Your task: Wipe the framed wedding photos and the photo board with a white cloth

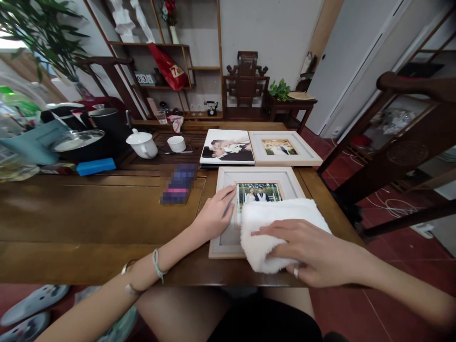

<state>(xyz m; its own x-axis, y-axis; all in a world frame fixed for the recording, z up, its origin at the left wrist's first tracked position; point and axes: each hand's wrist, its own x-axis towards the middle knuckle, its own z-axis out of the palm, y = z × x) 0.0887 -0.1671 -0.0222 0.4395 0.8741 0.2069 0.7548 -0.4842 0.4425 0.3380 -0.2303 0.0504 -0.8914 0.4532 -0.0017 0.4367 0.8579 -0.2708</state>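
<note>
White fleece cloth lies bunched over the near right part of a pale wooden picture frame, which rests flat at the near edge of the dark wooden counter. The right hand is closed over the cloth, fingers gathering it and pressing it onto the glass. The left hand is open and flat, fingertips on the frame's left border, pinning it down. This looks like wiping the frame's front. The photo's upper part shows, and the lower half is hidden under the cloth. A further stroke calls for the left hand to brace the frame, since the frame's near edge sits right at the counter's lip.

Just beyond lie a second pale frame and an unframed photo print, close enough for a far sweep to nudge them. A blurred dark oblong lies just left of the frame. A white teapot, a cup and a blue sponge stand well apart at far left.
</note>
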